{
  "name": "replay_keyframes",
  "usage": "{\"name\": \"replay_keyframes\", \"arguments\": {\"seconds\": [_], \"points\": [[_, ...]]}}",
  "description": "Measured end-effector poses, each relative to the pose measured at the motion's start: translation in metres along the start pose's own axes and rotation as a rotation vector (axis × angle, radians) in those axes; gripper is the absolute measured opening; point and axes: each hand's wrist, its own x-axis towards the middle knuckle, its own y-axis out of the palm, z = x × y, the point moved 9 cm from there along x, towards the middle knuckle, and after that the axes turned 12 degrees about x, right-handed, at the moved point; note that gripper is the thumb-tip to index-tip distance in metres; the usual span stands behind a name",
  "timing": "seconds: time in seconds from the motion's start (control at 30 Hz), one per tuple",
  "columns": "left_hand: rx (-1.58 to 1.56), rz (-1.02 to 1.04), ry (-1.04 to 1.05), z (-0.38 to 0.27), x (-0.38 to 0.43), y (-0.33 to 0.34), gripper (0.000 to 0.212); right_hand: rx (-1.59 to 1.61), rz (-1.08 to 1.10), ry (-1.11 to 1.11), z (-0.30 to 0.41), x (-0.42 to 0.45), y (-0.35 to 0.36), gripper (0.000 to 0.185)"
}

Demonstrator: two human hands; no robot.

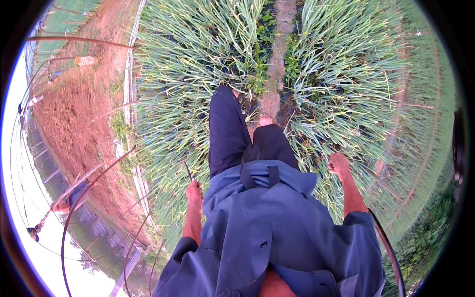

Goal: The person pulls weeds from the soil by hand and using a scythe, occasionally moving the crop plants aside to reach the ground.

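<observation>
At the left of the body, my left hand [194, 191] is closed around a thin dark tool [188, 170], whose narrow end points up and away; it may be a sickle or a knife, but its kind cannot be told. My right hand [338, 163] hangs at the right with its fingers curled in, and no object shows in it. Rows of onion-like plants [341, 81] with long green leaves spread in front and on both sides. A bare foot [265, 120] stands on the narrow soil path [276, 63] between two beds.
Bent hoops or poles [89, 185] rise at the left, beside a pale strip [130, 74] along the bed's edge. Beyond it lies reddish bare soil [70, 118]. Low leafy weeds [261, 70] grow by the path. A dark curved rod [387, 248] is near the right sleeve.
</observation>
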Motion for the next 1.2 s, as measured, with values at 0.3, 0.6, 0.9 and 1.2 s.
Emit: {"name": "replay_keyframes", "arguments": {"seconds": [0.3, 0.6, 0.9, 1.2], "points": [[0.236, 0.082, 0.368, -0.106, 0.025, 0.007, 0.044, 0.083, -0.244, 0.012, -0.098, -0.042, -0.026, 0.019], [0.229, 0.191, 0.225, -0.173, 0.063, 0.03, 0.043, 0.355, -0.366, 0.054, -0.165, -0.084, -0.016, 0.02], [0.18, 0.226, 0.498, -0.34, 0.067, 0.022, 0.038, 0.501, -0.396, 0.024, -0.15, -0.071, 0.06, 0.014], [0.295, 0.363, 0.58, -0.444, 0.107, 0.07, 0.038, 0.204, -0.273, -0.127, 0.032, -0.029, 0.198, 0.034]]}}
